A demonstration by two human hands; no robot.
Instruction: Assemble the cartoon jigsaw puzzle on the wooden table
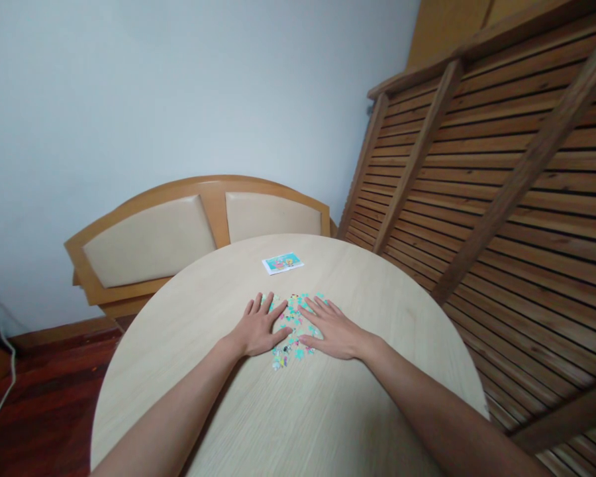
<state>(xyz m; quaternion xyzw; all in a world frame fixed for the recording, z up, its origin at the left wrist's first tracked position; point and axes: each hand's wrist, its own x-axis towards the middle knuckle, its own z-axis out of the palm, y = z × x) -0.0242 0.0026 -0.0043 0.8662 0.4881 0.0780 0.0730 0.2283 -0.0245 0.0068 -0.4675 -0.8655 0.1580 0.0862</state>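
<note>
Many small puzzle pieces (299, 354), mostly turquoise with bits of pink, yellow and white, lie loose in a patch on the round table (278, 424). My left hand (261, 328) rests palm down at the left side of the patch, fingers spread. Palm down at the right side lies my right hand (335, 331), its fingers also spread over some pieces. Both thumbs point inward, with pieces showing between them. Whatever lies under the palms is hidden. Beyond the hands is a small picture card (283, 263) with a turquoise scene and cartoon figures.
Behind the table stands a wooden headboard (218, 212) with cream panels, against a pale wall (179, 86). A slatted wooden frame (501, 172) leans at the right, close to the table edge. A white cable (12, 371) hangs at the far left above the reddish floor (64, 391).
</note>
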